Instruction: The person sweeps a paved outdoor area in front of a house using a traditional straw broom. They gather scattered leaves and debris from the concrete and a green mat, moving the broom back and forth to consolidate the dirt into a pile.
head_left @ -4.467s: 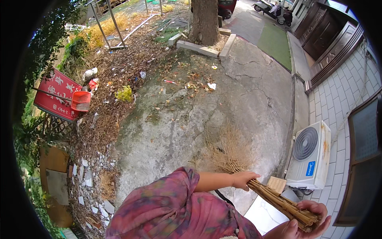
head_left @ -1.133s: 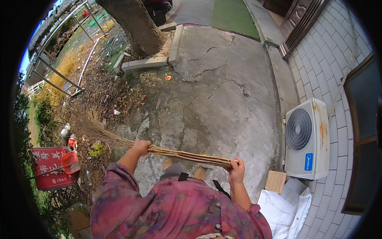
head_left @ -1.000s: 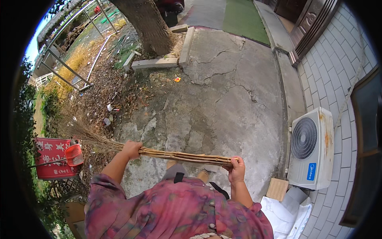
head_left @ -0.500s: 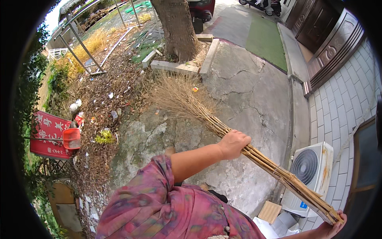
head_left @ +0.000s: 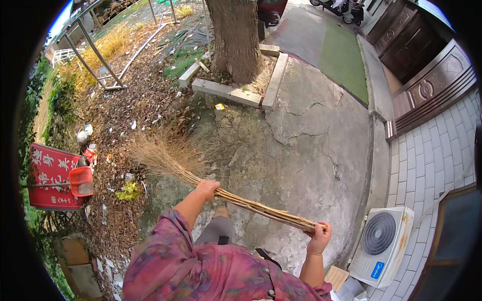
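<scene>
A long twig broom (head_left: 256, 206) with a bundled cane handle slants across the front of me. My left hand (head_left: 207, 190) is wrapped round the bundle just behind the bristles. At the handle's far right end my right hand (head_left: 318, 237) grips the canes. The spread bristles (head_left: 168, 153) reach left to the border between the cracked concrete (head_left: 301, 165) and a strip of dry leaves and litter (head_left: 155, 110). A small yellow wrapper (head_left: 220, 106) lies on the concrete beyond the bristles, near the tree's kerb.
A tree (head_left: 235, 45) stands inside a kerb of pale blocks (head_left: 226, 91). To the left are a red dustpan (head_left: 81, 181), a red sign board (head_left: 50, 170) and a metal frame (head_left: 95, 55). An air-conditioner unit (head_left: 381, 241) sits by the right wall, below a dark carved door (head_left: 437, 75).
The broom has swung left and nearer, its bristles moving from the concrete onto the leaf edge. Both hands moved left with it. The yellow wrapper, formerly among the bristles, now lies apart from them.
</scene>
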`<move>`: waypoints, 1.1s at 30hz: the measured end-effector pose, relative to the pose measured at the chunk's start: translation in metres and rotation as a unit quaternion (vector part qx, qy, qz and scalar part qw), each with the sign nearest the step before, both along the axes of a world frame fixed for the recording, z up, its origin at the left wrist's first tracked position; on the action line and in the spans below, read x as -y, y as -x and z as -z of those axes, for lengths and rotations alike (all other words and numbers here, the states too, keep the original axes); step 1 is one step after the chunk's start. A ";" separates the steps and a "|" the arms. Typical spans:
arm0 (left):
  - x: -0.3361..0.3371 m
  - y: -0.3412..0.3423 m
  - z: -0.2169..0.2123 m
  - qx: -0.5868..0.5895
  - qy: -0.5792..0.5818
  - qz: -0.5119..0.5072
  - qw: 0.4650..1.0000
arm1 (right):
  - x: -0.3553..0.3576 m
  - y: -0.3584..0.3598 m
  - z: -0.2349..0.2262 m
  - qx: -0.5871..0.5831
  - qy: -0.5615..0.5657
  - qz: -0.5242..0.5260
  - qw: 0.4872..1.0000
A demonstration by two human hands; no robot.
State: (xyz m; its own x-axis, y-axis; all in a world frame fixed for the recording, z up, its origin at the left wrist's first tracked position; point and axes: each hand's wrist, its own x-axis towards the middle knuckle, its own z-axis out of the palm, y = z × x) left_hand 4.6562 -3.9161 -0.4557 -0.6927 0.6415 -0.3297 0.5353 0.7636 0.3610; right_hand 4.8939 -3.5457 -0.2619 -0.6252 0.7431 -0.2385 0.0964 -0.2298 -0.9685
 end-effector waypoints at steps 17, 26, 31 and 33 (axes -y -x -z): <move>-0.091 0.075 -0.327 -0.134 -0.366 0.102 0.915 | -0.106 0.054 -0.310 -0.230 -0.277 0.055 0.931; -0.327 0.141 -0.264 -0.010 -0.350 0.168 0.922 | -0.165 0.077 -0.349 -0.110 -0.550 0.181 0.808; -0.301 0.224 -0.124 0.086 -0.003 0.096 0.992 | -0.225 0.196 -0.142 -0.059 -0.208 0.101 0.971; -0.236 0.250 -0.087 0.060 0.088 0.044 0.993 | -0.215 0.233 -0.054 -0.033 -0.066 0.021 0.997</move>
State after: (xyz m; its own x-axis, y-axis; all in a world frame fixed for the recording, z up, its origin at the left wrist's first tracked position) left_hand 4.4067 -3.6799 -0.3683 -0.5857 0.6219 -0.5198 0.5633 0.7734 0.2906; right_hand 4.6607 -3.3307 -0.2080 -0.6043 0.7909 -0.0967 0.0247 -0.1027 -0.9944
